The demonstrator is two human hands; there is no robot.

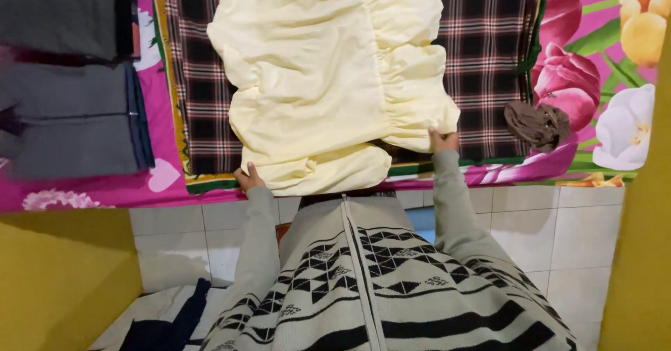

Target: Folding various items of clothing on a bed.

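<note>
Surface: pink flower-printed bedsheet (601,78) over a bed, with a dark red plaid cloth (489,57) spread on it; pale tiled floor (559,239) below.
Garment: pale yellow gathered cotton garment (314,78) lies flat on the plaid, its long axis running straight away from me.
Left hand: my left hand (247,178) pinches the near left hem, fingers closed on the fabric.
Right hand: my right hand (443,140) grips the near right edge, farther up the cloth than the left.
Key relation: garment lies directly ahead of both hands; the left hand sits nearer its bottom corner.
Surroundings: grey folded clothes (70,124) stacked far left; a brown crumpled cloth (537,124) rests right of the garment.
</note>
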